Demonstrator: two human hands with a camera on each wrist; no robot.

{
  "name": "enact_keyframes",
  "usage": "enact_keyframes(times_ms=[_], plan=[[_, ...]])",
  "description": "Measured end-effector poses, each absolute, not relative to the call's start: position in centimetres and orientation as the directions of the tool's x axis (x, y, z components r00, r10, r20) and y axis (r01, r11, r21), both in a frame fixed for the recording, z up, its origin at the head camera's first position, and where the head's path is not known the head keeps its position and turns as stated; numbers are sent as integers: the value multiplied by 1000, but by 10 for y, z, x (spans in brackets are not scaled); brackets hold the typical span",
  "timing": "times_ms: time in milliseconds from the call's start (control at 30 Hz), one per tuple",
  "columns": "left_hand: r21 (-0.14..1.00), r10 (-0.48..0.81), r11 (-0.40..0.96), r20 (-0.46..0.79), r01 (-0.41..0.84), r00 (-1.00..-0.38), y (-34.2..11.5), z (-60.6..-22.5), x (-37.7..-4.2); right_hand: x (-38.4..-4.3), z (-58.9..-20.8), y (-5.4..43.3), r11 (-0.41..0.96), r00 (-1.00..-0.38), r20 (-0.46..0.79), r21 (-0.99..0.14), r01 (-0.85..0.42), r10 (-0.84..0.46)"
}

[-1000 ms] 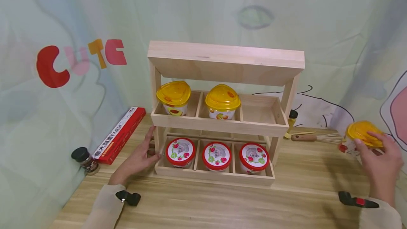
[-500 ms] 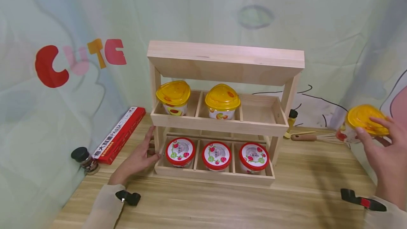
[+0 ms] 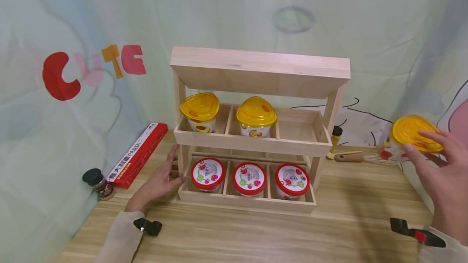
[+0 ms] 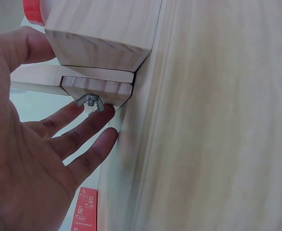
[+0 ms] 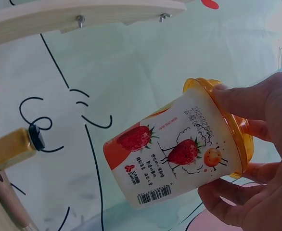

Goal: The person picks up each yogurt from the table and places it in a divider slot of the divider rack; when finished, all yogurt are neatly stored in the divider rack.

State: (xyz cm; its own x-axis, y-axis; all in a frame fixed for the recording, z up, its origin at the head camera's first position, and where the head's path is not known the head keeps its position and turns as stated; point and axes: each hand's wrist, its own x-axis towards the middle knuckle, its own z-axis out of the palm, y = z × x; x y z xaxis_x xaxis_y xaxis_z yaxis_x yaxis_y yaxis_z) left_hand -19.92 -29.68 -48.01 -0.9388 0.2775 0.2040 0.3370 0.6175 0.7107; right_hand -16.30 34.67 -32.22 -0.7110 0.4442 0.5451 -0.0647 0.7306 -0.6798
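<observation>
At the right of the head view, my right hand (image 3: 444, 173) holds a yogurt cup (image 3: 411, 131) by its yellow lid, above the table. The right wrist view shows the cup (image 5: 174, 149) tilted, strawberries printed on its white side, thumb and fingers around the lid rim. My left hand (image 3: 159, 182) touches the left end of a two-tier wooden rack (image 3: 252, 144). In the left wrist view its fingers lie loosely extended beside a metal wing nut (image 4: 91, 101). Two yellow-lidded cups, one left (image 3: 200, 111) and one middle (image 3: 256, 115), stand in the upper tier; its right compartment holds nothing.
Red-lidded tubs fill the lower tier's compartments: left (image 3: 207, 175), middle (image 3: 250, 178) and right (image 3: 292, 180). A red pasta box (image 3: 139, 155) and a black-capped jar (image 3: 98, 184) stand left. A whisk (image 3: 360, 158) and a yellow bottle (image 3: 335, 138) lie right of the rack.
My right hand has raised the yogurt cup higher above the table, then moved it slightly left. My left hand and the rack have stayed in place.
</observation>
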Motion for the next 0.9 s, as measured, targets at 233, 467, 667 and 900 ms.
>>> enact_keyframes(times_ms=[233,467,667,900], plan=[[708,276,621,204,336,-939,-296,-479,-198,-159,-317,338,755,-718,571,-649,-98,398],[710,280,613,214,346,-936,-296,-479,-199,-158,-313,328,747,-703,643,-619,-243,304],[711,287,607,220,354,-932,-296,-478,-198,-158,-307,316,706,-714,634,-649,-282,298],[692,305,612,238,382,-922,-298,-479,-199,-158,-297,297,664,-719,633,-673,-326,288]])
